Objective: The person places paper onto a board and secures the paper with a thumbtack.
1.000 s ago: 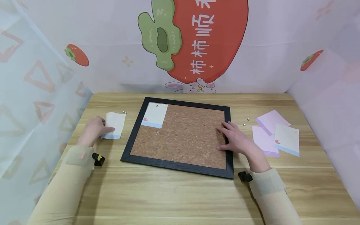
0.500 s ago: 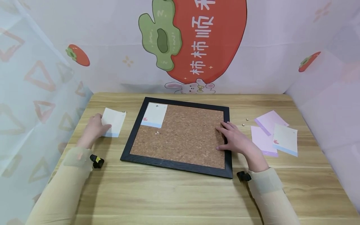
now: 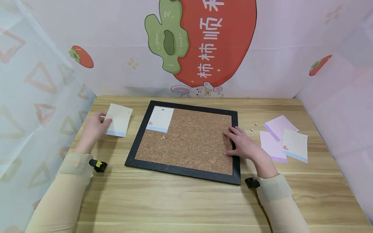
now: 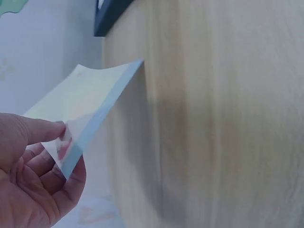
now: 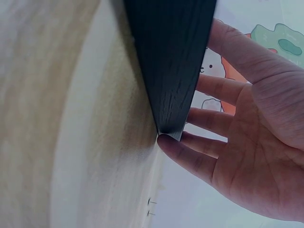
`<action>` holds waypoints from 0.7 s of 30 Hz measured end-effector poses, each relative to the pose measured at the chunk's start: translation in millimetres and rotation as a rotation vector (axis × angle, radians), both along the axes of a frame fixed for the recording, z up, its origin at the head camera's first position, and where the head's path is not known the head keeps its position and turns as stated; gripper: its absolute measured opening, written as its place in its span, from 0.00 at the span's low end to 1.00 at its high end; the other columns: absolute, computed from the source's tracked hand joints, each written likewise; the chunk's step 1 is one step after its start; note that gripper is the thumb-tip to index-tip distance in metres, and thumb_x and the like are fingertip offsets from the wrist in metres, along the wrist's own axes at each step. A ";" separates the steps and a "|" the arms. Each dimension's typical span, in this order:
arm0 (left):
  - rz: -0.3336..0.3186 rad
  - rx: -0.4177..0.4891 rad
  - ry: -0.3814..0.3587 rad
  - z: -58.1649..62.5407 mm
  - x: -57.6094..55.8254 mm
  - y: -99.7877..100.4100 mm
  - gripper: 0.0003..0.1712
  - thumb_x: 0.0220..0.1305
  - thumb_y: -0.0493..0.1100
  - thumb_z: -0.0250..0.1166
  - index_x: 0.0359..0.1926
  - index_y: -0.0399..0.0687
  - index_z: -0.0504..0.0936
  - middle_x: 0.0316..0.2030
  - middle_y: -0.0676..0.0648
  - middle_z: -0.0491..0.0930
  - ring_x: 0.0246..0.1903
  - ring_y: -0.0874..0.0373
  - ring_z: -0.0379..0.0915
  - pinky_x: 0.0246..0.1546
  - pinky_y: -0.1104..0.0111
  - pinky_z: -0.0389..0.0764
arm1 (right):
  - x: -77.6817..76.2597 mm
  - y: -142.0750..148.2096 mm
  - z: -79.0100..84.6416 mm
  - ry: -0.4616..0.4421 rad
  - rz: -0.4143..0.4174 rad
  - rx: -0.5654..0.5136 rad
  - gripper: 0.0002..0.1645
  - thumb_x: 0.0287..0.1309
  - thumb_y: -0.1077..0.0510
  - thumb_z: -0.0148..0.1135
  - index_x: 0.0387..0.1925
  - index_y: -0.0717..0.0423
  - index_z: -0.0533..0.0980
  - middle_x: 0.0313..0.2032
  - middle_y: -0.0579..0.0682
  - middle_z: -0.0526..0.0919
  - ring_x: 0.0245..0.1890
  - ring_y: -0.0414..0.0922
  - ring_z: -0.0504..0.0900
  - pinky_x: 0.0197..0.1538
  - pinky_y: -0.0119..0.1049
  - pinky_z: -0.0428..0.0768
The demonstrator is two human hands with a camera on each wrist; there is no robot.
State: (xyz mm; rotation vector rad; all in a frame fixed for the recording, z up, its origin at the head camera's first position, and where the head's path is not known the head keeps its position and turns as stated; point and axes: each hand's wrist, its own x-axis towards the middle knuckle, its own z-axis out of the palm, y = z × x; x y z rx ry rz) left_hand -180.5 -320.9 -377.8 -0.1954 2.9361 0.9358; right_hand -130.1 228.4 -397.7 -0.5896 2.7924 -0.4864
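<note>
My left hand (image 3: 94, 127) pinches a cream note sheet (image 3: 118, 119) with a blue band, left of the corkboard. In the left wrist view the thumb lies on the sheet's face by a small red print, the fingers behind; the sheet (image 4: 80, 99) is tilted and bowed above the table. My right hand (image 3: 246, 144) rests on the right side of the black-framed corkboard (image 3: 186, 139), fingers spread and relaxed. Seen from the right wrist, its fingertips touch the frame (image 5: 171, 61). Another cream note (image 3: 159, 119) lies at the board's upper left with a tack (image 3: 163, 110) near its top.
Right of the board lie a pink note (image 3: 281, 126), a second pink note (image 3: 269, 144) and a cream note (image 3: 295, 144), overlapping. Two thumbtacks (image 3: 255, 124) sit between them and the board. Small whitish bits (image 3: 163, 137) lie on the cork. Printed cloth (image 3: 116, 71) walls the table.
My left hand has picked the cream sheet up off the table and moved it slightly away from me. It now covers the small tacks beside it. The right hand stays on the frame.
</note>
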 end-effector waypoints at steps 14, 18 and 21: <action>0.051 0.144 0.173 17.8 3.8 8.4 0.33 0.73 0.58 0.54 0.65 0.37 0.71 0.53 0.31 0.81 0.31 0.87 0.68 0.31 0.88 0.71 | -0.9 -1.0 -0.2 -0.017 -0.005 -0.007 0.50 0.53 0.47 0.75 0.72 0.62 0.64 0.75 0.70 0.55 0.74 0.72 0.51 0.71 0.66 0.60; 0.022 0.202 0.192 22.1 3.2 22.6 0.30 0.72 0.56 0.58 0.61 0.36 0.73 0.43 0.44 0.84 0.31 0.85 0.71 0.32 0.86 0.75 | -1.9 -0.7 -1.1 -0.028 -0.011 -0.001 0.51 0.53 0.47 0.76 0.72 0.61 0.64 0.75 0.70 0.54 0.75 0.71 0.51 0.72 0.67 0.59; -0.014 0.247 0.174 23.5 1.3 36.0 0.28 0.72 0.53 0.59 0.60 0.35 0.73 0.40 0.51 0.82 0.31 0.82 0.74 0.32 0.84 0.77 | -2.1 -0.3 -1.1 -0.028 -0.009 0.001 0.50 0.53 0.47 0.75 0.72 0.62 0.64 0.75 0.70 0.54 0.74 0.72 0.51 0.71 0.67 0.59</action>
